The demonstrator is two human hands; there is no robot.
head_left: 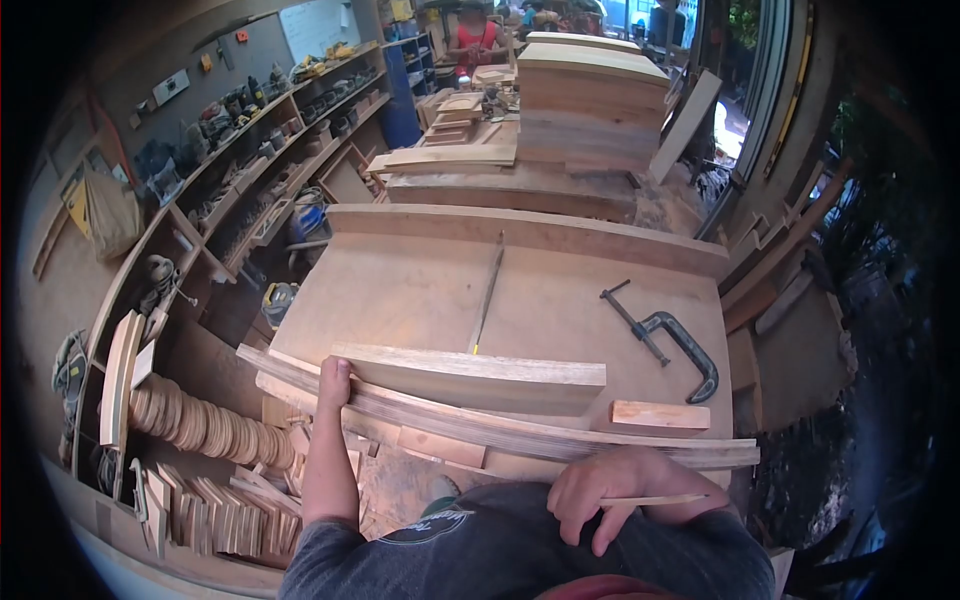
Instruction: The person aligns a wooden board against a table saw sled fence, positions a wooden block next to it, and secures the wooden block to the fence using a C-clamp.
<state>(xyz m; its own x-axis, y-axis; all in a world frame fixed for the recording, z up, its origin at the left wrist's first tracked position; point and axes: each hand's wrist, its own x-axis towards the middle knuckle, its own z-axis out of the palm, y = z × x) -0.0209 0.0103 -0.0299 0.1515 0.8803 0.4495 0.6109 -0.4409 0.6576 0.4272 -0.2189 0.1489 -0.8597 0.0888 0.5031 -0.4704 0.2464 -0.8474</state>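
My left hand (337,382) is closed at the left end of a thick wooden board (470,382), above the table's front rail (540,432). The board stands on its long edge just behind that rail, and my fingers' far side is hidden. My right hand (600,490) is in front of my chest, near the rail's right part. Between its fingers is a thin, light wooden pencil (655,499) pointing right. A small wooden block (660,415) lies beyond the right hand. Farther back, a dark C-clamp (672,340) rests on the tabletop (390,290).
A slot (488,295) runs across the tabletop towards the tall back fence (520,228). Stacked wooden discs (200,425) and upright offcuts (215,512) are at the left. Tool shelves (270,130) line the wall. Behind stands a large wooden box (590,110); another person (475,45) is beyond.
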